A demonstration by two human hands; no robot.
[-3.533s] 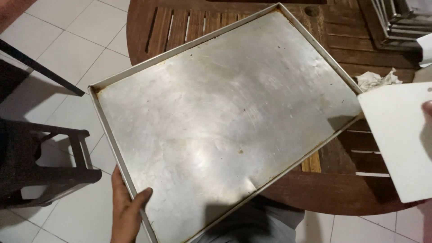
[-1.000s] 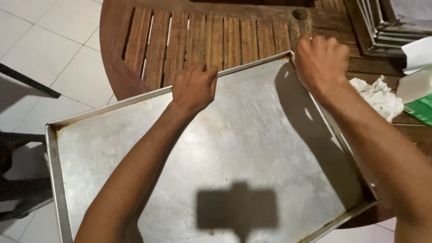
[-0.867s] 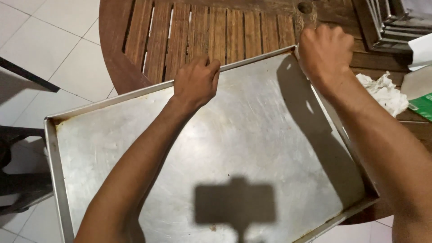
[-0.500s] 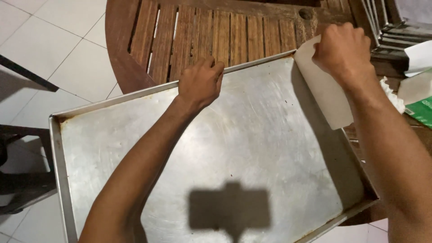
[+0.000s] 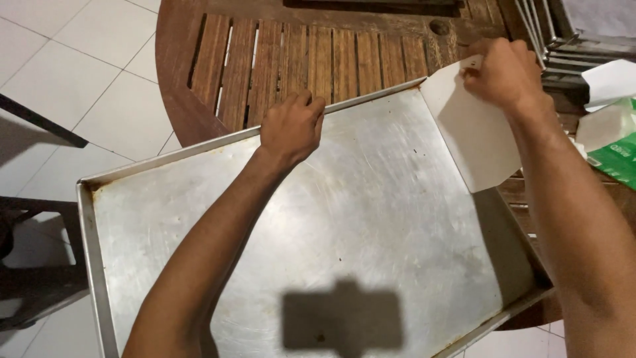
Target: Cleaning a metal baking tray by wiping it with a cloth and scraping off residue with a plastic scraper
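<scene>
Tray: metal baking tray [image 5: 371, 219] fills the centre and lower frame, its long axis running from lower left to upper right, its far end resting on the slatted wooden table [image 5: 318, 59].
Left hand: your left hand [image 5: 291, 126] curls over the tray's far rim at upper centre, fingers closed on the edge.
Right hand: your right hand [image 5: 503, 73], at upper right, pinches the top of a white sheet [image 5: 474, 136]; the sheet hangs down into the tray's upper-right corner.
Key relation: the sheet lies right of the left hand and under the right, so your right hand is plainly the nearer; the tray's bare floor stretches away toward lower left.
Hands: well apart, each clamped on its own thing.
Surroundings: stacked metal trays [image 5: 563, 40] at upper right; white tiled floor [image 5: 73, 73] at left.
</scene>
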